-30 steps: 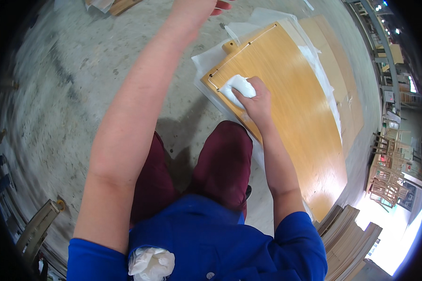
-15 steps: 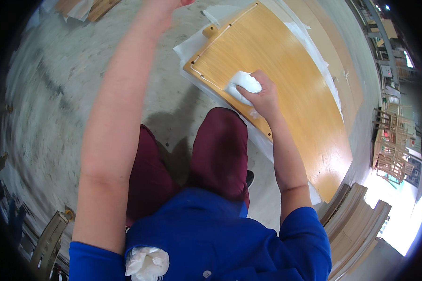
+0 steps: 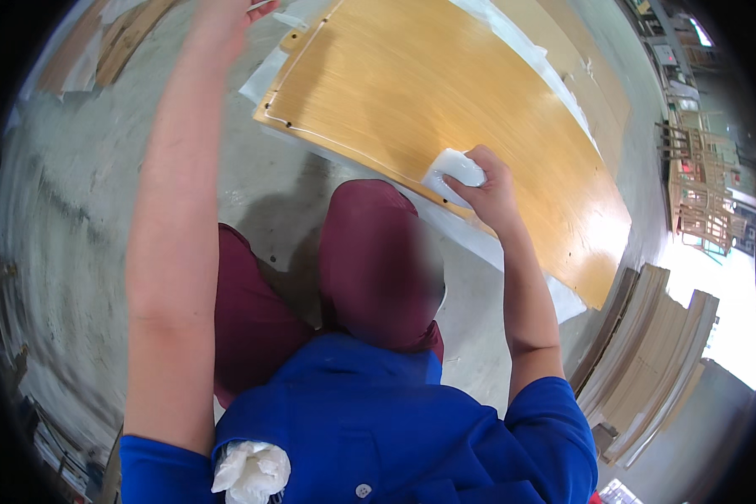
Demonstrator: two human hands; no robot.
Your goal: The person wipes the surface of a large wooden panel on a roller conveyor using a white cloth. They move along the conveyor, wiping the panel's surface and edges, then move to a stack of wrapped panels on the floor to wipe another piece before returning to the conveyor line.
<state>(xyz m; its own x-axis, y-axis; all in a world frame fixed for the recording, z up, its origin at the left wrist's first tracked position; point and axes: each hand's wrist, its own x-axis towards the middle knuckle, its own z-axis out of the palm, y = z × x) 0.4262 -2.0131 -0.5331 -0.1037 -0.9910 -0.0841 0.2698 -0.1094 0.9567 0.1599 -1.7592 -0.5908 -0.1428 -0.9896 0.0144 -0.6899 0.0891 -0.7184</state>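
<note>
A: Where is the white container (image 3: 458, 167)?
B: At the near edge of the wooden board (image 3: 445, 76), by the white line (image 3: 315, 133). We find the right hand (image 3: 496, 191) curled firmly round it.
A: Risk?
B: Uneven squeezing could, we judge, flood a dark hole (image 3: 445, 201).
A: Left hand (image 3: 233, 15)?
B: Partly out of view; we cannot tell its grip.

Open room across the board (image 3: 412, 71) beyond the bottle (image 3: 464, 167); knee (image 3: 365, 206) crowding the near edge, stacked panels (image 3: 643, 344) near the right end!
</note>
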